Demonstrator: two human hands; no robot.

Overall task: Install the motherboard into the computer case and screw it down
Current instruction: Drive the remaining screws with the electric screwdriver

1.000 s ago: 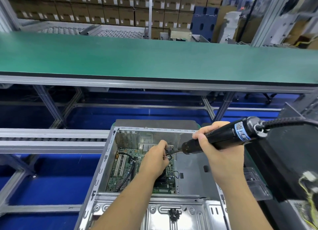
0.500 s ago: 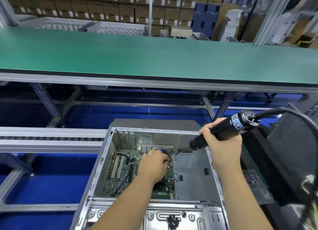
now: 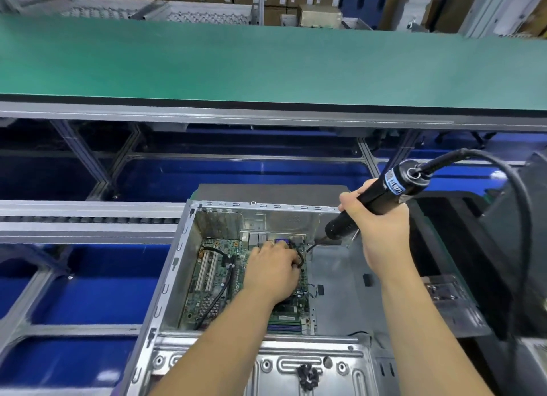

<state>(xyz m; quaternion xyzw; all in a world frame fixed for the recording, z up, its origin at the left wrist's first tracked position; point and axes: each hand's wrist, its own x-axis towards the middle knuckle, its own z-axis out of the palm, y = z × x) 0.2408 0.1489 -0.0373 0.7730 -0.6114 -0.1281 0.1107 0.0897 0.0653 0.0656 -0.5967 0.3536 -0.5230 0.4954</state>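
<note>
An open silver computer case (image 3: pixel 181 265) lies in front of me with the green motherboard (image 3: pixel 213 280) flat inside its left half. My left hand (image 3: pixel 272 269) rests on the board's far right part. Its fingertips curl over a black cable loop (image 3: pixel 301 261). My right hand (image 3: pixel 381 226) grips a black electric screwdriver (image 3: pixel 381 192) with a blue label, slanted down to the left. Its bit tip (image 3: pixel 307 249) hangs just right of my left fingers, by the board's far right corner. My left hand and forearm hide the board's middle.
A green conveyor belt (image 3: pixel 266 64) runs across behind the case. A roller track (image 3: pixel 88 219) lies to the left over blue flooring. Black housings (image 3: pixel 473 247) and a clear plastic bag (image 3: pixel 444 295) stand at the right. The screwdriver's cord (image 3: pixel 515 194) arcs to the right.
My left hand has dropped from the bit tip down onto the board. The screwdriver has swung up and to the right, its bit drawing away from my left fingers.
</note>
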